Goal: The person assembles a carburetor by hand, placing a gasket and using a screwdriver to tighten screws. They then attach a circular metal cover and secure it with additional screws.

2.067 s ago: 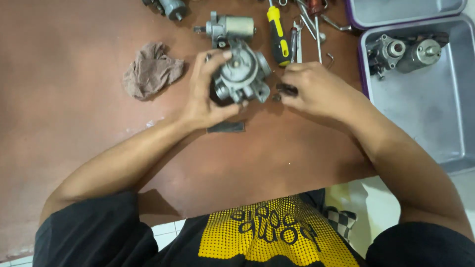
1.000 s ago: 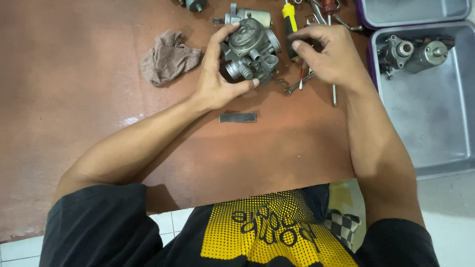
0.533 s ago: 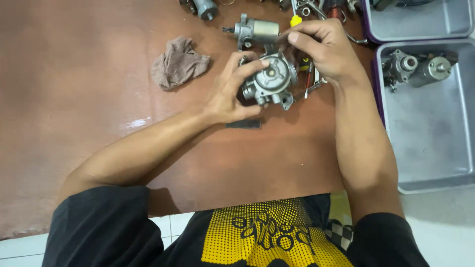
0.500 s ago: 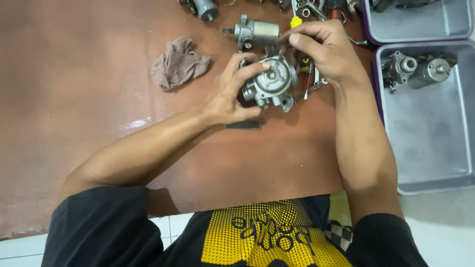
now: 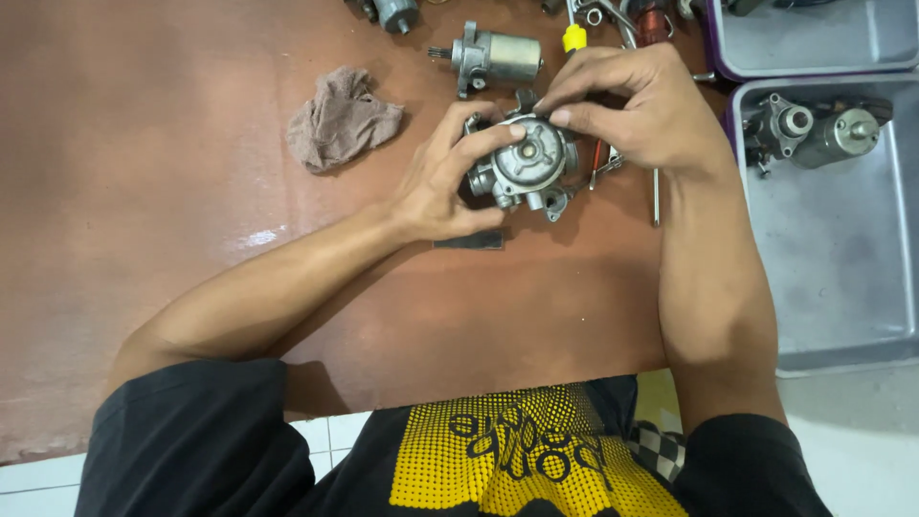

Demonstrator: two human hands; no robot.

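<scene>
My left hand (image 5: 445, 182) grips a grey metal carburetor (image 5: 525, 168) from its left side, holding it just above the brown table (image 5: 144, 191) with its round cover facing up. My right hand (image 5: 637, 105) comes from the right, its thumb and forefinger pinched at the carburetor's top edge; whether a small part sits between the fingertips is hidden. A thin dark flat strip (image 5: 469, 240) lies on the table just below my left hand.
A crumpled brown rag (image 5: 340, 117) lies to the left. A grey starter motor (image 5: 498, 56) and a yellow-handled screwdriver (image 5: 573, 36) lie behind. Loose tools (image 5: 655, 196) sit under my right wrist. Grey trays (image 5: 842, 278) at right hold another motor assembly (image 5: 814, 134).
The carburetor has been turned so its round cover faces up and lowered toward the table. My right hand shifted from beside it to pinching at its top edge.
</scene>
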